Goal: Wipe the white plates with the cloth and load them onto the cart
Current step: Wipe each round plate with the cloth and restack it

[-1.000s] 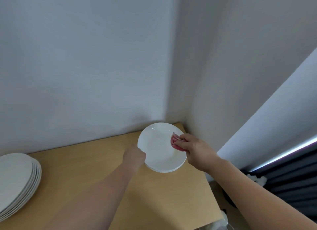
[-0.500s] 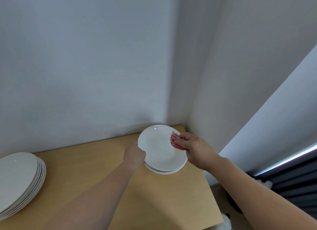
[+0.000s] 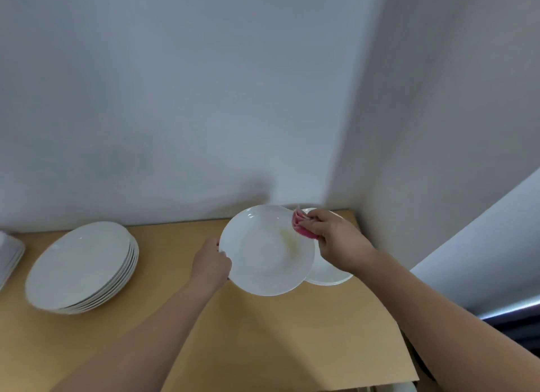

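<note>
wooden table (image 3: 263,333), plate (image 3: 263,263) now lifted off stack (image 3: 328,276)

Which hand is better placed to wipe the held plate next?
Right. The right hand pinches the pink cloth at the right rim of the plate; the left hand grips its left rim, supporting it.

The left hand (image 3: 211,263) hides its fingers behind the round white ceramic plate (image 3: 263,254). The right hand (image 3: 336,239) half buries the crumpled pink cloth (image 3: 302,226). The lower white plates (image 3: 327,274) are mostly covered, their count unclear. The left edge cuts off a pale flat object (image 3: 8,254).
</note>
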Demonstrator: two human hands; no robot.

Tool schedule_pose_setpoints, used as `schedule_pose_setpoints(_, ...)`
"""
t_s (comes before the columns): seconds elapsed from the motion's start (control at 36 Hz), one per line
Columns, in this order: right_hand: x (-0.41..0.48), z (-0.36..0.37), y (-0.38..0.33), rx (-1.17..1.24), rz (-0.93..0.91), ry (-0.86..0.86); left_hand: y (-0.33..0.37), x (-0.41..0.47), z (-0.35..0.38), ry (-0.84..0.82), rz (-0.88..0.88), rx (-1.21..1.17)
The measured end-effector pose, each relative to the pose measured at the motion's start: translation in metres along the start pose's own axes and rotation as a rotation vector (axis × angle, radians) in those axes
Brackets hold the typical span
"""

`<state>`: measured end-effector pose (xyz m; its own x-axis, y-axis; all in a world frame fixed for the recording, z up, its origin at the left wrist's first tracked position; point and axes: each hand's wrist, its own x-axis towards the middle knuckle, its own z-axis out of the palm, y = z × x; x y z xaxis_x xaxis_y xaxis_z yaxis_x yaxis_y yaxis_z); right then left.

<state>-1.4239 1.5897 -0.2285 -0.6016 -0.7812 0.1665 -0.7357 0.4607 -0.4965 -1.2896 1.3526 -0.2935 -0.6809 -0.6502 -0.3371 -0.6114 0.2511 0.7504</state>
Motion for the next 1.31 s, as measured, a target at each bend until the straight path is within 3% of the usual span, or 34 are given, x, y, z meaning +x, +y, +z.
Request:
schedule_pose_setpoints(0.25,0.018,0.055,-0.049,0.090,-0.014,-0.081,-0.063,-0.014,-0.047,0.029,-0.053,0.030)
schedule_pose_setpoints(0.53,0.031,0.119,-0.075,-0.006,-0.018,-0.250,-0.111,-0.018,-0.050,0.024,-0.144,0.014)
schedule_pose_setpoints(0.78,0.044,0.165,-0.071,0.002,-0.046,-0.320,-0.124,-0.012,-0.045,0.003,-0.155,0.027)
schedule_pose_setpoints(0.97,0.065,0.194,-0.076,-0.038,0.047,-0.224,-0.125,-0.005,-0.048,-0.103,-0.176,0.102)
schedule_pose_setpoints(1.31,0.063,0.244,-0.097,0.042,0.143,-0.310,-0.123,-0.003,-0.057,-0.226,-0.179,0.029)
